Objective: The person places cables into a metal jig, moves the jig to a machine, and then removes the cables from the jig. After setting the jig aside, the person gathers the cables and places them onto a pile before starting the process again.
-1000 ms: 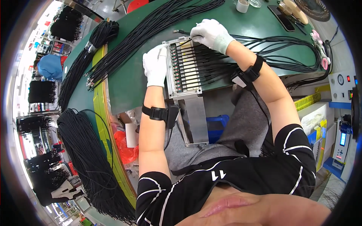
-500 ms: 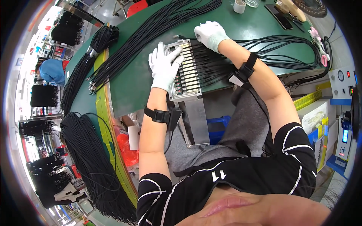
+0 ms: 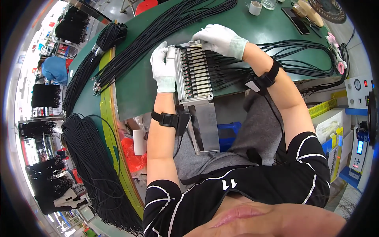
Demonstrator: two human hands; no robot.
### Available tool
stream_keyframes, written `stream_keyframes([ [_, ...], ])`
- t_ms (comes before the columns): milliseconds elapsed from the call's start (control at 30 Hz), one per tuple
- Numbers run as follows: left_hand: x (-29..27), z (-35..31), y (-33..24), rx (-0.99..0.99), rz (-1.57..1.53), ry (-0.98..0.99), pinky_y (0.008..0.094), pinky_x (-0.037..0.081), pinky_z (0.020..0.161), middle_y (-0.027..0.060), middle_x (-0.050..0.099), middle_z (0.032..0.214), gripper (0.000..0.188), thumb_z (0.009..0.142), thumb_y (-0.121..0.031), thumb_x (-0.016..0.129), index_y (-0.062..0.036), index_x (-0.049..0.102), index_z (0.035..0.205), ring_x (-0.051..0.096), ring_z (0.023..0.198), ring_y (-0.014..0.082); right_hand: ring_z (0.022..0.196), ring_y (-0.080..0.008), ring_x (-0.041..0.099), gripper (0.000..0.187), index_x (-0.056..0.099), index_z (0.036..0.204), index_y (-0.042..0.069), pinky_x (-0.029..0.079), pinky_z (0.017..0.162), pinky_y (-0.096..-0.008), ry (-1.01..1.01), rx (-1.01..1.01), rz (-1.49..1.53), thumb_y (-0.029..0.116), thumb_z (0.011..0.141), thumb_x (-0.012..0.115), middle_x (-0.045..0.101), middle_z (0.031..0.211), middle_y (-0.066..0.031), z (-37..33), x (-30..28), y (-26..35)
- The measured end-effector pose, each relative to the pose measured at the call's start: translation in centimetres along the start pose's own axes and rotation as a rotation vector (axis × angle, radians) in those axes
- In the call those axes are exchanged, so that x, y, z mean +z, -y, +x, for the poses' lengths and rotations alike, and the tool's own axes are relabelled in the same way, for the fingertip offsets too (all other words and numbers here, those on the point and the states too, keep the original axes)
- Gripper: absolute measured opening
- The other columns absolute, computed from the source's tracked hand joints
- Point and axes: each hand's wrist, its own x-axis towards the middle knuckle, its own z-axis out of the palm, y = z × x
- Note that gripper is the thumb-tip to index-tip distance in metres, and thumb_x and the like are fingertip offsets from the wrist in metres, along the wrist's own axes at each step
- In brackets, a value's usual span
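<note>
A metal fixture [image 3: 182, 85] with a row of parallel slots lies at the table's near edge, and black cable ends with slim connectors [image 3: 200, 79] sit side by side in it. My left hand [image 3: 164, 71], in a white glove, is beside the fixture's upper left corner. Its fingers are bent in toward the thumb; whatever lies at their tips cannot be made out. My right hand [image 3: 223, 39], also gloved, arches over the fixture's far end, fingertips closed at the topmost slot on what looks like a black cable. The cables run off to the right from the fixture.
Bundled black cables lie on the green table [image 3: 138, 93], with a large coil [image 3: 92, 166] at the left. Looped cables [image 3: 304, 49] spread at the right. A tape roll [image 3: 255, 8], a glass jar [image 3: 269, 4] and a phone [image 3: 296, 20] lie at the far right.
My right hand has moved down and left onto the fixture's far end. The left hand has drawn back off the connectors, its spread fingers now bent. The loose cable end by the far corner no longer shows.
</note>
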Motion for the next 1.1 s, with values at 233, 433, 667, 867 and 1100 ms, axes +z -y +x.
stream_keyframes([
  [233, 0.3, -0.7, -1.5, 0.096, -0.109, 0.172, 0.0373, 0.041, 0.103, 0.0156, 0.063, 0.123, 0.017, 0.090, -0.019, 0.067, -0.0026, 0.069, 0.094, 0.054, 0.119, 0.0276, 0.093, -0.0274, 0.060, 0.030, 0.066, 0.106, 0.014, 0.048, 0.084, -0.0403, -0.125, 0.064, -0.049, 0.027, 0.080, 0.072, 0.064, 0.088, -0.0057, 0.5, 3.0, 4.0],
  [433, -0.7, 0.1, -0.9, -0.052, -0.138, 0.015, 0.0384, 0.041, 0.103, 0.0137, 0.065, 0.120, 0.018, 0.086, -0.021, 0.070, -0.0044, 0.070, 0.094, 0.054, 0.118, 0.0281, 0.096, -0.0255, 0.060, 0.023, 0.069, 0.097, 0.018, 0.048, 0.084, -0.0395, -0.007, 0.144, -0.192, 0.033, 0.080, 0.071, 0.064, 0.089, -0.0038, 1.1, 3.3, 2.5],
  [667, -1.5, 0.1, -0.7, 0.031, 0.488, 0.127, 0.0368, 0.043, 0.100, 0.0208, 0.067, 0.112, 0.019, 0.082, -0.021, 0.073, -0.0030, 0.072, 0.089, 0.062, 0.112, 0.0304, 0.093, -0.0246, 0.060, 0.015, 0.071, 0.087, 0.021, 0.047, 0.083, -0.0388, 0.029, 0.143, -0.211, 0.034, 0.081, 0.069, 0.064, 0.091, -0.0038, 1.0, 4.0, 1.5],
  [867, -1.2, 0.0, 0.7, -0.028, 0.359, 0.118, 0.0414, 0.039, 0.104, 0.0115, 0.066, 0.120, 0.016, 0.075, -0.025, 0.078, -0.0133, 0.073, 0.085, 0.053, 0.120, 0.0290, 0.096, -0.0244, 0.058, 0.015, 0.070, 0.089, 0.019, 0.046, 0.084, -0.0387, 0.003, 0.139, -0.188, 0.033, 0.082, 0.068, 0.063, 0.091, -0.0035, 1.7, 5.1, 2.5],
  [1100, -0.6, -0.1, -1.6, -0.035, 0.398, 0.059, 0.0391, 0.041, 0.104, 0.0228, 0.063, 0.122, 0.021, 0.082, -0.023, 0.074, -0.0028, 0.073, 0.089, 0.058, 0.117, 0.0327, 0.095, -0.0242, 0.059, 0.020, 0.068, 0.091, 0.017, 0.046, 0.083, -0.0386, -0.104, 0.034, -0.209, 0.034, 0.080, 0.070, 0.063, 0.092, -0.0032, 1.5, 5.9, 1.3],
])
